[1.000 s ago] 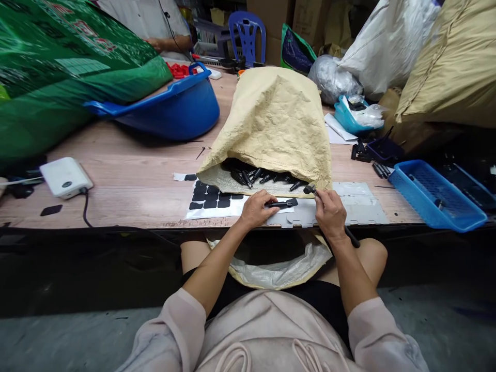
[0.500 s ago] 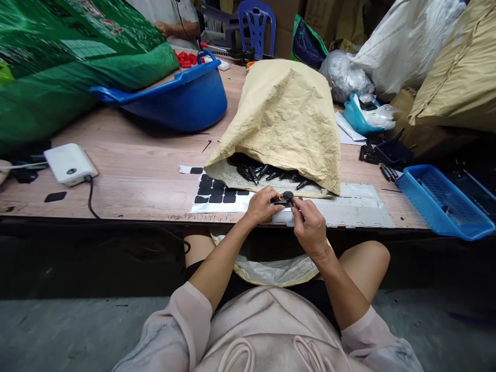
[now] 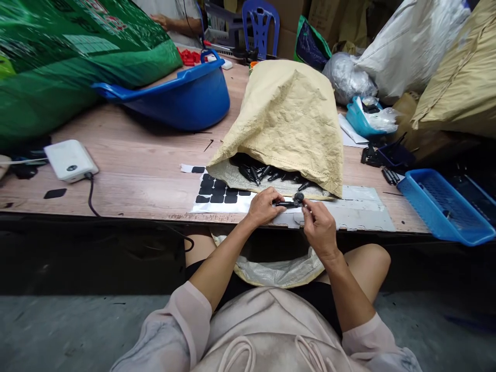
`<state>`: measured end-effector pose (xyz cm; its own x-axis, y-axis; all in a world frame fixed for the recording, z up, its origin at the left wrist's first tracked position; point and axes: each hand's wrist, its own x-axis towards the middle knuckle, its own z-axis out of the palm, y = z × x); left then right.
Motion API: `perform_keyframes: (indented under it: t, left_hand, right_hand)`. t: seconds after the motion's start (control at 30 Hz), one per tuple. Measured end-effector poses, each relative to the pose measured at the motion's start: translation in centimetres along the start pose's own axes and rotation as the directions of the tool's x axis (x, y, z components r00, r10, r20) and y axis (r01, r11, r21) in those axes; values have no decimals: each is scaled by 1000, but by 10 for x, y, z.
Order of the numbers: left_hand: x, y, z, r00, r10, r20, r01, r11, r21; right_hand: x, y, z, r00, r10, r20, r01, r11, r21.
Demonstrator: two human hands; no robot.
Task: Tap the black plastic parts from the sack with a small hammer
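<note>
My left hand point(image 3: 264, 205) is closed on a slim black rod-shaped part point(image 3: 287, 204), held level just above the table's front edge. At its right end is a round black piece point(image 3: 298, 197), and the fingertips of my right hand point(image 3: 321, 227) pinch there. Whether the two pieces are joined is too small to tell. Behind my hands a tan paper sack point(image 3: 290, 113) lies with its mouth toward me, several black pointed parts point(image 3: 256, 173) spilling at the opening. By my left hand is a white sheet point(image 3: 211, 207) of black rounded-square stickers point(image 3: 218, 191).
A blue basin point(image 3: 186, 106) and a green sack point(image 3: 77, 67) stand at the left, near a white box with a cable point(image 3: 72, 161). On the right is a blue basket point(image 3: 445, 206). An open lined sack point(image 3: 279, 271) sits on my lap. Another person's arm point(image 3: 178, 25) shows at the back.
My right hand has moved slightly right, with the round piece, away from my left hand. More of the black rod shows between them. The view has shifted slightly.
</note>
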<state>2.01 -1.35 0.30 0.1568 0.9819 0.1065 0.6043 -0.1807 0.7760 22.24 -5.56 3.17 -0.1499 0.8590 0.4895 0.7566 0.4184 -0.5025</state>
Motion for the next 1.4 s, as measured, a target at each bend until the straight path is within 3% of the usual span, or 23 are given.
perform_keyframes:
  t: [0.13,0.3,0.4,0.5,0.6,0.63,0.7,0.77,0.83,0.9,0.97,1.07,1.13,1.2,1.3,1.4]
  left_hand:
    - [-1,0,1,1000,28,-9,-28,999,43]
    - [2,-3,3,998,58,-7,-57,995,87]
    - [-4,-1,-1,988,148,-46,-144,987,77]
    - [-28,7,-2,931,364,-22,-362,930,67]
    - [-63,8,8,840,515,173,-529,848,42]
    - [-74,5,14,823,514,240,-538,842,42]
    - [-91,-6,29,839,429,336,-479,874,82]
    - [-101,-18,42,892,230,389,-320,929,185]
    - [-104,-26,49,912,29,409,-161,942,293]
    - [-104,-26,47,903,5,430,-155,937,314]
    - [-98,-17,35,900,160,405,-277,928,249]
    - [-70,-2,1,940,307,151,-337,907,254]
    - [-39,2,-28,976,200,-85,-156,916,369]
    - [-6,-1,-56,970,94,-226,28,875,483]
    - [28,-14,-84,980,-9,-200,130,786,604]
    - [35,-27,-94,988,-83,-130,146,767,625]
  right_hand:
    - [16,29,-14,999,-18,-41,13,994,-112]
    - [29,82,-17,993,-64,100,94,940,-328]
    - [27,100,-9,990,-94,105,126,923,-365]
    - [23,103,-4,992,-95,80,118,916,-383]
    - [22,100,-2,994,-75,82,102,915,-390]
    - [21,99,-2,994,-67,82,94,916,-390]
    - [22,98,-2,995,-54,82,82,917,-391]
    - [22,98,-2,996,-49,80,77,917,-391]
    - [22,98,-2,996,-48,77,75,917,-392]
    - [22,97,-2,996,-52,75,77,915,-396]
    - [21,97,-2,996,-57,74,82,912,-401]
    - [21,96,-2,996,-60,73,85,910,-407]
    - [22,96,-2,996,-55,73,81,910,-407]
    - [22,96,-2,996,-51,77,78,912,-404]
    - [22,95,-3,995,-49,82,78,914,-399]
    - [22,93,-2,996,-43,81,72,912,-405]
